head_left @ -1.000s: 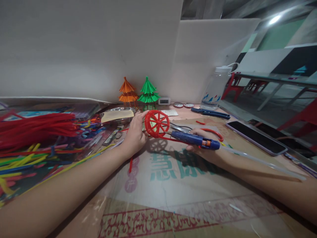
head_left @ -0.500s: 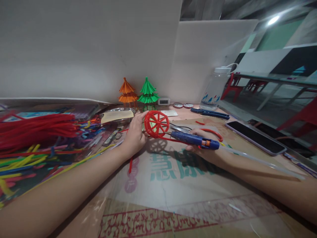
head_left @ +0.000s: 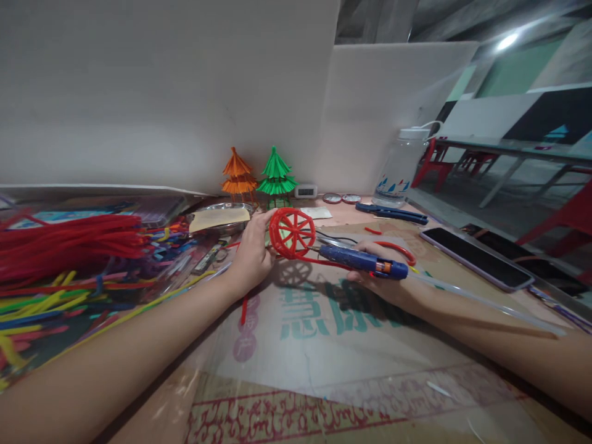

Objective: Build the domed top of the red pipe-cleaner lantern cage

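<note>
My left hand (head_left: 259, 250) is closed on the left side of a red spoked wheel (head_left: 295, 233) made of pipe cleaners, held upright above the work surface. My right hand (head_left: 372, 262) grips a blue glue gun (head_left: 365, 259), its nozzle pointing left at the wheel's lower right edge; I cannot tell whether it touches. A clear glue stick (head_left: 485, 303) sticks out from the gun's rear over my right forearm. Red-handled scissors (head_left: 400, 248) lie behind my right hand. From the wheel, a red strand (head_left: 324, 262) runs right, towards the gun.
Bundled red pipe cleaners (head_left: 69, 237) and several coloured ones crowd the left. Behind stand orange (head_left: 238, 172) and green (head_left: 276, 176) pagoda-shaped models. A metal dish (head_left: 219, 216), water bottle (head_left: 400, 166), blue pliers-like tool (head_left: 393, 213) and phone (head_left: 476, 257) lie around the printed cardboard (head_left: 351, 364).
Hardly anything differs. Both hands keep their hold on the wheel and the glue gun, and the view has shifted very slightly.
</note>
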Tool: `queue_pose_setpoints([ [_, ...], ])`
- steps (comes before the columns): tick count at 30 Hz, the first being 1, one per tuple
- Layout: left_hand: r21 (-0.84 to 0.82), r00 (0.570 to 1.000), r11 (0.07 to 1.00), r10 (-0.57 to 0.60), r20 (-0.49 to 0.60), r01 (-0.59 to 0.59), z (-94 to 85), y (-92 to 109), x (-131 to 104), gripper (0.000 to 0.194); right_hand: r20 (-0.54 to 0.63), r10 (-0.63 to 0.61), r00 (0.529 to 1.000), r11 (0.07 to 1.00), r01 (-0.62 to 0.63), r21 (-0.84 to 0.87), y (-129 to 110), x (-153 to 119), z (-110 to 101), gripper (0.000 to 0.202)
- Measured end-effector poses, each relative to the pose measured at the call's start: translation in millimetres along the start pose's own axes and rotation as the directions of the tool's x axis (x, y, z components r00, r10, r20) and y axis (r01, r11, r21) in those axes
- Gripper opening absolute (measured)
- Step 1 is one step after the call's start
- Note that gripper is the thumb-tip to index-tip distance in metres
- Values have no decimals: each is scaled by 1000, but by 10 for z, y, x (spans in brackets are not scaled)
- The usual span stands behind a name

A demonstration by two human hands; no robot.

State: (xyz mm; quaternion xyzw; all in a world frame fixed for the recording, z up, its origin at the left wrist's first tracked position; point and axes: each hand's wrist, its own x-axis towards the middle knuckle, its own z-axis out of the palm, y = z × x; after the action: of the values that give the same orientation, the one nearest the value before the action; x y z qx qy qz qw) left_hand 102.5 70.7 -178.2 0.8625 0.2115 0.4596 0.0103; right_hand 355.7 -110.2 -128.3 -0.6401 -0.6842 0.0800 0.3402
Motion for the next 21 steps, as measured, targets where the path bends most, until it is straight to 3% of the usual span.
queue_pose_setpoints([
  [8,-68,998,996,-58,-7,57,19,-18,-3,64,33,90,995,990,-93,107,64,56,66,31],
  [10,-146,988,977,-155,-3,153,40,-57,-2,61,18,96,995,985,-98,142,96,98,117,34],
  [13,-288,937,895,-348,24,340,84,-133,5,61,-21,96,995,977,-90,194,131,170,150,35],
  [15,-341,911,850,-410,47,401,112,-164,15,63,-62,96,993,972,-81,220,142,237,120,35],
  [21,-385,906,821,-393,155,422,123,-89,42,60,-143,160,977,958,-118,261,181,711,-111,42],
])
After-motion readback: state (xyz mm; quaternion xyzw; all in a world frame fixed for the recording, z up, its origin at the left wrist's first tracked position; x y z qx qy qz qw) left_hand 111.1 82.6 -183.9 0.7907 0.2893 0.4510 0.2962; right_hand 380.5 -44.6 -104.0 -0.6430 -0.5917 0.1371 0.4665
